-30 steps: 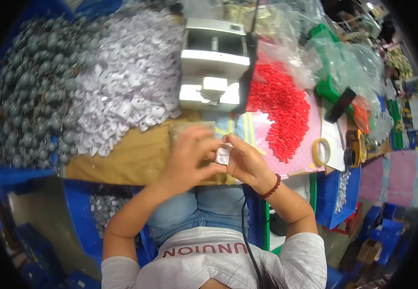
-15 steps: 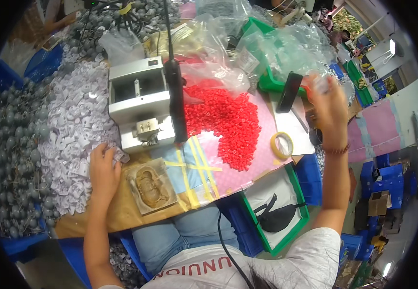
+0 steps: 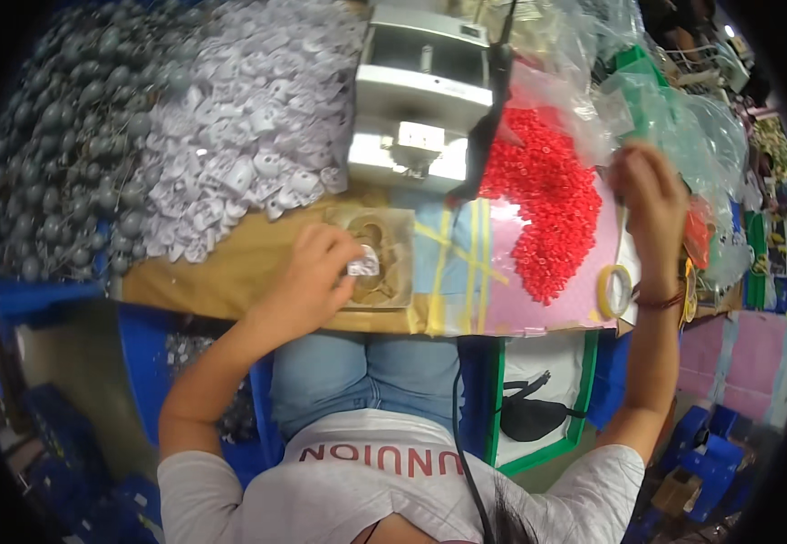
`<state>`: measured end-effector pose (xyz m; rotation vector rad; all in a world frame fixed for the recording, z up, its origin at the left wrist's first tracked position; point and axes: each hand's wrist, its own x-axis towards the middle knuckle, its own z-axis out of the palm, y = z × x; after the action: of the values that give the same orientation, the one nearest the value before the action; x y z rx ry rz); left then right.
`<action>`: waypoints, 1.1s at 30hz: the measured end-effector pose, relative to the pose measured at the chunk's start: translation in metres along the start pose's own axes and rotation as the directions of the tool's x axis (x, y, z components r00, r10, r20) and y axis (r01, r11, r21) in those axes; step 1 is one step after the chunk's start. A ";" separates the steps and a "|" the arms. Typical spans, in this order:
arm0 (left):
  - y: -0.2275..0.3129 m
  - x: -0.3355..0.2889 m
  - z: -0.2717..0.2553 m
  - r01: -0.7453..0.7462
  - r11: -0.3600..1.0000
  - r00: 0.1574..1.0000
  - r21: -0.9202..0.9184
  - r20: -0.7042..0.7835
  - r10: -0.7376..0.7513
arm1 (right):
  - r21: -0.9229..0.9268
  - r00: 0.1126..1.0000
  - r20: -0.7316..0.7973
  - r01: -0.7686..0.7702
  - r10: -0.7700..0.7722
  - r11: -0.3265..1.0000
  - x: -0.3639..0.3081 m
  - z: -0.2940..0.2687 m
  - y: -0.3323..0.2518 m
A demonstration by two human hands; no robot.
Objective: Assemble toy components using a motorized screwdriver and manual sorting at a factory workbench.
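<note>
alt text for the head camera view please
A person's left hand holds a small white plastic piece over a hollowed, square tan block. Their blurred right hand is right of a heap of small red pieces.

- Light: bright and fairly even over the worktable (image 3: pixel 221 276); shadows soft.
- Glare: strong on the white machine (image 3: pixel 422 91), its lower front burnt out to plain white on both sides.
- Glints: small, pale, on the clear plastic bags (image 3: pixel 701 136).
- Dim areas: floor (image 3: pixel 72 354) at lower left, murky; grey balls (image 3: pixel 62 136), darkening toward the rim.
- Bright spot (image 3: pixel 729 31), upper right — possibly a lamp, too small to be sure.
- Blur: right hand (image 3: pixel 651 186) smeared; left hand (image 3: pixel 316 276) crisper.
- Distortion: fisheye — outer objects lean and bend, corners black.
</note>
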<state>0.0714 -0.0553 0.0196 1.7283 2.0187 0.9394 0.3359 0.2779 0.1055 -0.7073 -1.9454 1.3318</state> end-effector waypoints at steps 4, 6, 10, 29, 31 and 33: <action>0.007 0.005 0.014 0.038 0.995 0.999 0.094 -0.020 -0.036 | 0.054 0.950 0.310 -0.065 0.045 0.996 -0.059 0.117 0.007; 0.006 0.012 0.016 0.035 0.986 0.997 0.162 -0.074 -0.024 | 0.010 0.935 0.349 0.072 -0.071 0.997 -0.068 0.151 0.027; -0.002 0.012 0.025 0.067 0.990 0.990 0.121 -0.128 -0.051 | -0.009 0.918 0.377 0.140 -0.126 0.990 -0.076 0.191 0.040; -0.129 0.067 -0.160 0.367 0.684 0.781 0.631 -0.608 0.143 | -0.371 0.709 0.484 0.697 -0.513 0.613 -0.089 0.237 0.043; -0.155 0.085 -0.172 0.444 0.563 0.853 0.697 -0.521 -0.028 | -0.368 0.718 0.489 0.684 -0.495 0.629 -0.090 0.236 0.043; -0.156 0.090 -0.182 0.461 0.540 0.869 0.704 -0.481 -0.115 | -0.333 0.758 0.463 0.630 -0.460 0.702 -0.090 0.233 0.040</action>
<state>-0.1793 -0.0261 0.0653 1.4941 3.2416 0.1974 0.2155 0.0894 -0.0121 -0.0340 -2.5417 0.6195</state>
